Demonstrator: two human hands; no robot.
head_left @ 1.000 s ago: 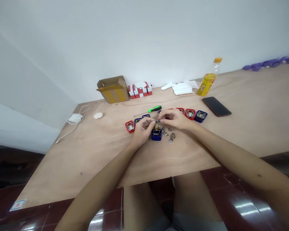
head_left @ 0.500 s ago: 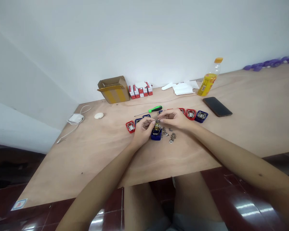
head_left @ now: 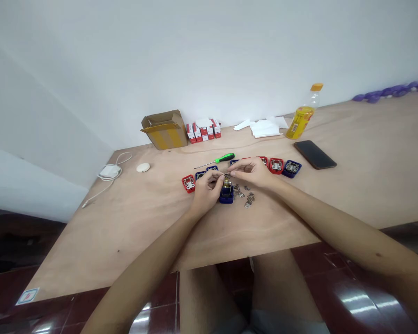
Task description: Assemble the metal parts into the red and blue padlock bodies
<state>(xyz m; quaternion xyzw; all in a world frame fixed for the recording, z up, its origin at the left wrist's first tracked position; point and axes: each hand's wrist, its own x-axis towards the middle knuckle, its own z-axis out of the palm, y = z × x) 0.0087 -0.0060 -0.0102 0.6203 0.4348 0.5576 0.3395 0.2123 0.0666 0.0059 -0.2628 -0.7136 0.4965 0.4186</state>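
My left hand and my right hand meet over a small blue block with a brass and metal fitting on top. Both hands pinch a tiny metal part just above that block; the part is too small to name. Loose metal pieces lie on the wooden table right of the block. A row of red and blue blocks runs behind my hands, from a red one on the left to a blue one on the right.
A green-handled screwdriver lies behind the blocks. A black phone, a yellow bottle, white papers, small red boxes, a cardboard box, a white charger with cable and a white puck sit farther back.
Both hands stay pinched over the blue block; the fingers shift only slightly and the view barely drifts.
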